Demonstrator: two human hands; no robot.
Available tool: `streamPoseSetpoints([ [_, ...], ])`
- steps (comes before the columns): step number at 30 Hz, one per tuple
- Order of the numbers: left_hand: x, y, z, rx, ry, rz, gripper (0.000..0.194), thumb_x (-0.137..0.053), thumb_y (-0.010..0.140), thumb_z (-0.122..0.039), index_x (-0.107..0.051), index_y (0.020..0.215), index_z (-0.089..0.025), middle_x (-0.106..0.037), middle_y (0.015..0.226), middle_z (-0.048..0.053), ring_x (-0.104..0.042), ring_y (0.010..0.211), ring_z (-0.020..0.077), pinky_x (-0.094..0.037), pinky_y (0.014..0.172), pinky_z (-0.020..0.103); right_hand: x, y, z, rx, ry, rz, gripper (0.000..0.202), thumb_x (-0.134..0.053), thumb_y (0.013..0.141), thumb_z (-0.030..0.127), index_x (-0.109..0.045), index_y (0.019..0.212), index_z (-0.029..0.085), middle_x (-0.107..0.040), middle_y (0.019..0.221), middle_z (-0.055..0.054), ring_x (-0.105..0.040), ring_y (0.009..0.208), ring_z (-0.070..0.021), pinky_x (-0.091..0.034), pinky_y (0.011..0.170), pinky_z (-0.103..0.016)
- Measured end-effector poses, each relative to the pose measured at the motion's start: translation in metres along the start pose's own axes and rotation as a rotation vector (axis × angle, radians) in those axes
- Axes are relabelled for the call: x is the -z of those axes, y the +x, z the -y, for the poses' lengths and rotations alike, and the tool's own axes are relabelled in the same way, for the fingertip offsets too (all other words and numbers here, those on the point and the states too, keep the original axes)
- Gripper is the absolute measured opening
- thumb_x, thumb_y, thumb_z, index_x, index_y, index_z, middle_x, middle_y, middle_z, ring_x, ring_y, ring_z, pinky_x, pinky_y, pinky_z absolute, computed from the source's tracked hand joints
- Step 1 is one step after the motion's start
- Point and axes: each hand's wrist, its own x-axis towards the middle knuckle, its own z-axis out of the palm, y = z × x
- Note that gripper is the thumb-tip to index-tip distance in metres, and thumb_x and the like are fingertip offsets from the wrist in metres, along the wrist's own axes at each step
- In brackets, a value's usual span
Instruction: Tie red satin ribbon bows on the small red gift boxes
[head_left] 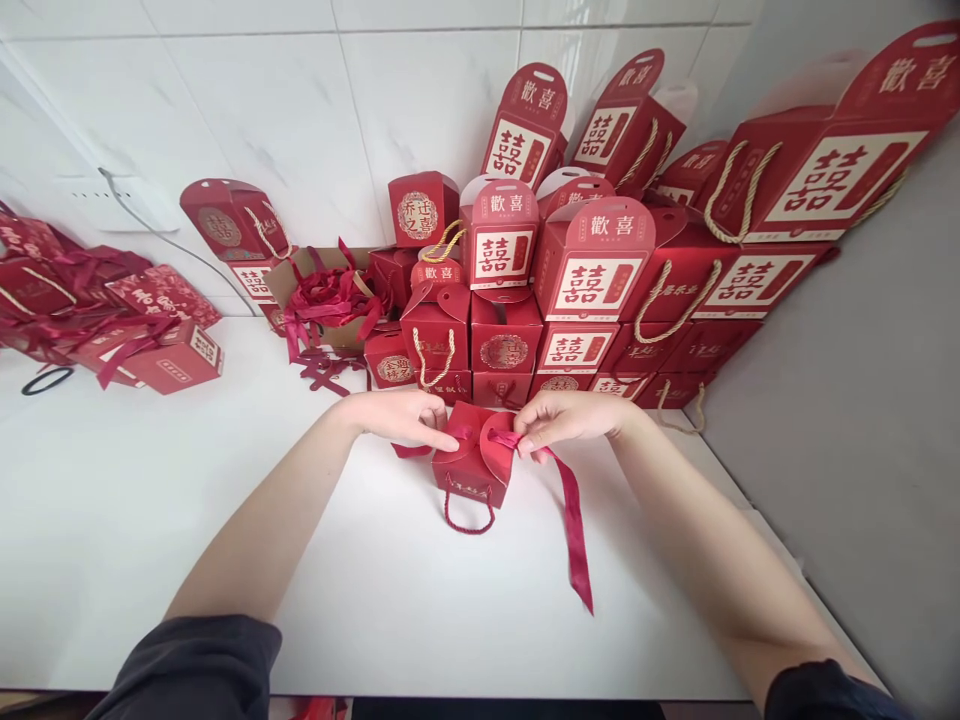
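A small red gift box stands on the white table in front of me, its rounded top flaps folded inward. A dark red cord handle hangs from its near side. My left hand grips the box's left side, its thumb on the top flap and its other fingers curled. Between the thumb and fingers of my right hand is a dark red ribbon, which runs through holes in the flaps. Its long tail lies down the table to the right, and a shorter end shows left of the box.
Stacked red boxes with rope handles rise just behind my hands. An open cardboard carton of loose ribbons stands at their left. Ribboned boxes and a black ring lie far left. A grey wall bounds the right.
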Motion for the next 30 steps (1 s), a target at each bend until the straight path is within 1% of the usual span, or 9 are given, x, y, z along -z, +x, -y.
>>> streamPoseSetpoints([
  [4,-0.001,0.003,0.000,0.001,-0.007,0.059,0.046,-0.076,0.060,-0.061,-0.060,0.063,-0.018,-0.056,0.061,-0.001,-0.049,0.056,0.0133,-0.038,0.055,0.026,-0.003,0.000,0.004,-0.040,-0.044,-0.056,0.037,-0.069,0.079,0.051,-0.070,0.077,0.014,-0.066,0.068,0.000,-0.052,0.061,-0.0105,-0.038,0.059,-0.023],
  [7,0.003,-0.001,-0.004,-0.062,0.000,0.097,0.043,-0.069,0.070,-0.060,-0.064,0.062,-0.018,-0.059,0.063,0.001,-0.054,0.061,0.0149,-0.042,0.061,0.027,-0.002,-0.002,0.006,-0.054,-0.051,-0.076,0.037,-0.069,0.078,0.051,-0.071,0.080,0.015,-0.066,0.069,0.000,-0.053,0.062,-0.0111,-0.039,0.059,-0.023],
  [10,0.009,-0.009,-0.007,-0.112,-0.026,0.135,0.041,-0.061,0.081,-0.055,-0.070,0.067,-0.018,-0.067,0.074,0.003,-0.060,0.072,0.0169,-0.047,0.074,0.028,0.000,-0.005,0.008,-0.031,-0.082,-0.095,0.038,-0.064,0.083,0.052,-0.072,0.080,0.014,-0.064,0.069,-0.001,-0.052,0.064,-0.0116,-0.039,0.061,-0.024],
  [14,0.023,-0.024,-0.003,-0.030,-0.022,0.169,0.032,-0.064,0.081,-0.048,-0.075,0.072,-0.018,-0.069,0.072,0.004,-0.063,0.069,0.0174,-0.050,0.074,0.028,0.003,-0.009,0.006,-0.052,-0.050,-0.104,0.037,-0.061,0.085,0.050,-0.071,0.084,0.014,-0.057,0.064,0.001,-0.051,0.061,-0.0114,-0.041,0.060,-0.025],
  [18,0.035,-0.036,0.005,0.041,0.075,0.108,0.032,-0.065,0.079,-0.049,-0.076,0.070,-0.020,-0.069,0.067,0.004,-0.064,0.068,0.0181,-0.050,0.066,0.026,0.009,-0.019,0.007,-0.104,-0.047,-0.066,0.037,-0.062,0.085,0.049,-0.072,0.083,0.014,-0.055,0.061,0.001,-0.049,0.058,-0.0107,-0.040,0.057,-0.024],
  [21,0.043,-0.044,0.010,0.086,0.039,0.094,0.032,-0.067,0.077,-0.051,-0.077,0.073,-0.020,-0.068,0.065,0.005,-0.064,0.065,0.0191,-0.051,0.063,0.028,0.013,-0.031,0.013,-0.141,-0.071,-0.085,0.037,-0.062,0.085,0.050,-0.072,0.084,0.014,-0.055,0.062,0.001,-0.049,0.057,-0.0107,-0.040,0.056,-0.024],
  [25,0.052,-0.057,0.013,0.023,-0.002,-0.007,0.033,-0.069,0.075,-0.052,-0.077,0.073,-0.020,-0.070,0.074,0.007,-0.063,0.068,0.0190,-0.053,0.070,0.030,0.013,-0.050,0.026,-0.135,-0.053,-0.211,0.035,-0.063,0.084,0.050,-0.069,0.077,0.016,-0.057,0.064,-0.001,-0.052,0.060,-0.0123,-0.043,0.057,-0.026],
  [28,0.054,-0.063,0.012,-0.122,-0.086,-0.092,0.035,-0.071,0.073,-0.053,-0.076,0.065,-0.019,-0.073,0.096,0.011,-0.064,0.077,0.0217,-0.055,0.075,0.033,0.009,-0.060,0.037,-0.076,0.000,-0.411,0.033,-0.066,0.083,0.049,-0.066,0.072,0.018,-0.060,0.068,-0.003,-0.055,0.062,-0.0133,-0.045,0.058,-0.027],
  [30,0.052,-0.063,0.010,-0.234,-0.182,-0.150,0.038,-0.071,0.072,-0.054,-0.075,0.058,-0.019,-0.072,0.106,0.015,-0.065,0.089,0.0284,-0.057,0.073,0.037,0.005,-0.063,0.043,-0.020,0.063,-0.579,0.030,-0.069,0.081,0.048,-0.065,0.074,0.020,-0.060,0.070,-0.002,-0.055,0.062,-0.0128,-0.045,0.057,-0.027],
])
